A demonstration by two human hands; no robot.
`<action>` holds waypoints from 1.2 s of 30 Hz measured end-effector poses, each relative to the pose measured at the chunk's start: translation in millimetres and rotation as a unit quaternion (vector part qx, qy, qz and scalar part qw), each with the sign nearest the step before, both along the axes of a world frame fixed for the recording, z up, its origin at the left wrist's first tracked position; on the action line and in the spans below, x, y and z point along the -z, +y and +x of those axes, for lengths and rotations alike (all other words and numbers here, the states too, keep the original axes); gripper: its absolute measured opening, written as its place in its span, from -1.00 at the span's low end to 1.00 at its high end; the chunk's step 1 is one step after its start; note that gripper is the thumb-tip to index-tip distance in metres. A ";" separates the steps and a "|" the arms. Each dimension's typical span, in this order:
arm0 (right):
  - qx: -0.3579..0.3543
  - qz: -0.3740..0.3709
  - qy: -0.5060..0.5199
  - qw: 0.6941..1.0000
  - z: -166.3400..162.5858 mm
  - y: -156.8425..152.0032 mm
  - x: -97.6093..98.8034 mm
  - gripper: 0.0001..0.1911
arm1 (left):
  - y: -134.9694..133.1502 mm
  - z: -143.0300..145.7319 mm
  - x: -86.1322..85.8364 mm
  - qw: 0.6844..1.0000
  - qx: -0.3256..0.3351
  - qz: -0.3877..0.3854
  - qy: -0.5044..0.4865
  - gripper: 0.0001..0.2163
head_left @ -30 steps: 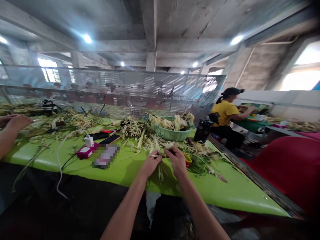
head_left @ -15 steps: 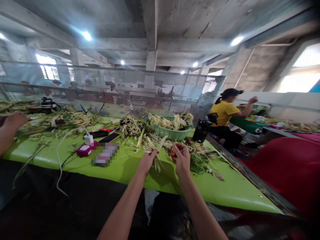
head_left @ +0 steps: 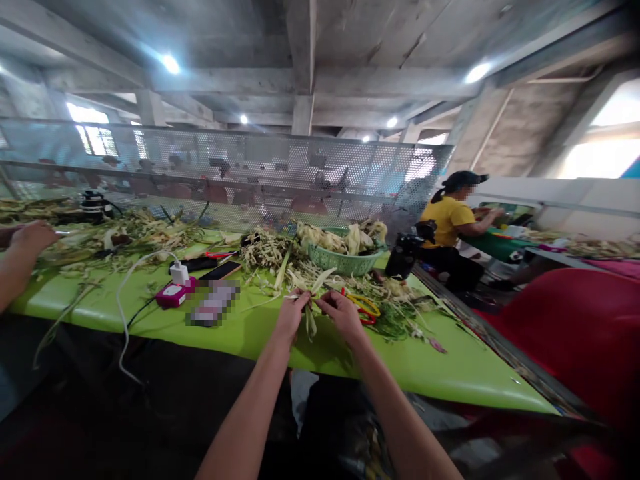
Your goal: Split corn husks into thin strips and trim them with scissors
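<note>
My left hand (head_left: 290, 315) and my right hand (head_left: 340, 312) are close together over the green table (head_left: 450, 370). Both pinch a small bundle of pale plant strips (head_left: 310, 313) that hangs down between them. Red and yellow scissors (head_left: 364, 308) lie on the table just right of my right hand. Loose stalks and husks (head_left: 280, 263) are heaped behind my hands, in front of a green basket (head_left: 345, 261) full of pale husks.
A pink power bank with a white charger (head_left: 173, 288), its cable (head_left: 125, 293) and phones (head_left: 220, 271) lie to the left. Another person's hand (head_left: 27, 239) rests at the far left. A perforated metal screen (head_left: 225, 180) backs the table. A person in yellow (head_left: 450, 223) sits at the right.
My right hand moved left from beside the scissors and met the left hand on the strips. The view shifted slightly. The person in yellow lowered an arm.
</note>
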State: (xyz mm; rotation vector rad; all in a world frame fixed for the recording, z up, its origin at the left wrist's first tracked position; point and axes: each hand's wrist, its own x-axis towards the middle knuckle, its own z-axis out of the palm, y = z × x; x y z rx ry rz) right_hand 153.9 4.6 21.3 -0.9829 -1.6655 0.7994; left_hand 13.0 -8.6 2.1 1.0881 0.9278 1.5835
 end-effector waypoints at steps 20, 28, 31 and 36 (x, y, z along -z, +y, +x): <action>0.078 0.017 0.074 0.994 2.1 3.3 1.9 -0.67 | -8.1 3.6 -8.4 0.979 0.100 0.033 0.176 -0.75; -0.001 -0.039 0.019 0.999 0.7 1.4 -2.5 -0.62 | -1.8 1.7 0.5 0.999 0.040 0.000 0.015 -0.68; -0.039 -0.041 -0.022 0.998 -0.1 -1.1 -3.1 -0.62 | -1.8 2.6 1.0 0.998 0.043 -0.009 -0.040 -0.67; -0.048 -0.027 0.006 0.998 -1.6 -0.2 -0.8 -0.69 | 0.2 1.6 -2.4 0.995 0.048 -0.055 -0.065 -0.66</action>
